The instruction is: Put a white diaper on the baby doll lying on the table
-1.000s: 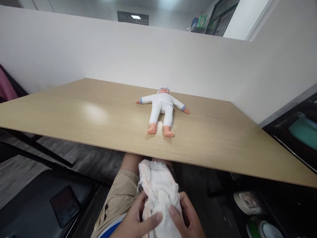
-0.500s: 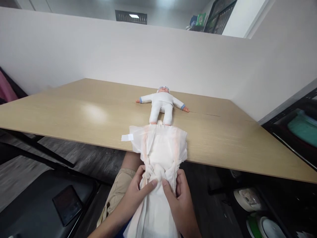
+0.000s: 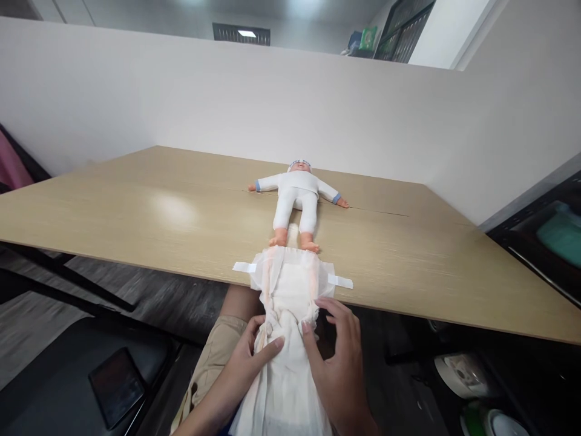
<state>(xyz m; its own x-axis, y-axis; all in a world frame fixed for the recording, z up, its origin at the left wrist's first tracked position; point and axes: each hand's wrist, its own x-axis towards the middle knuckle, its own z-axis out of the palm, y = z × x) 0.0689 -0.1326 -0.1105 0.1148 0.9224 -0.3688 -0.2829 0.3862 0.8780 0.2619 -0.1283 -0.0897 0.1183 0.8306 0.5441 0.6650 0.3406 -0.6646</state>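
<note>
A white disposable diaper [image 3: 290, 351] is unfolded between my hands, its upper end on the table's front edge and its lower end toward my body. White tape tabs stick out on both sides of that upper end. My left hand [image 3: 256, 357] grips the diaper's left side, thumb on top and fingers around the edge. Loosely curved at the right side, my right hand [image 3: 336, 345] has its thumb and forefinger apart, both touching the ruffled edge. Just beyond, a baby doll [image 3: 297, 197] in a white suit with blue cuffs lies on its back, feet toward me.
The wooden table [image 3: 149, 224] runs up to a white partition [image 3: 272, 103]. A black chair [image 3: 54, 375] at the lower left bears a dark flat device [image 3: 117, 386]. Dark shelving with a green item [image 3: 563, 233] stands at the right, and round items [image 3: 463, 375] lie below.
The diaper's upper end has come down toward me, uncovering the doll's feet. The right tape tab now sticks out. My right hand's fingers have loosened and shifted up along the edge.
</note>
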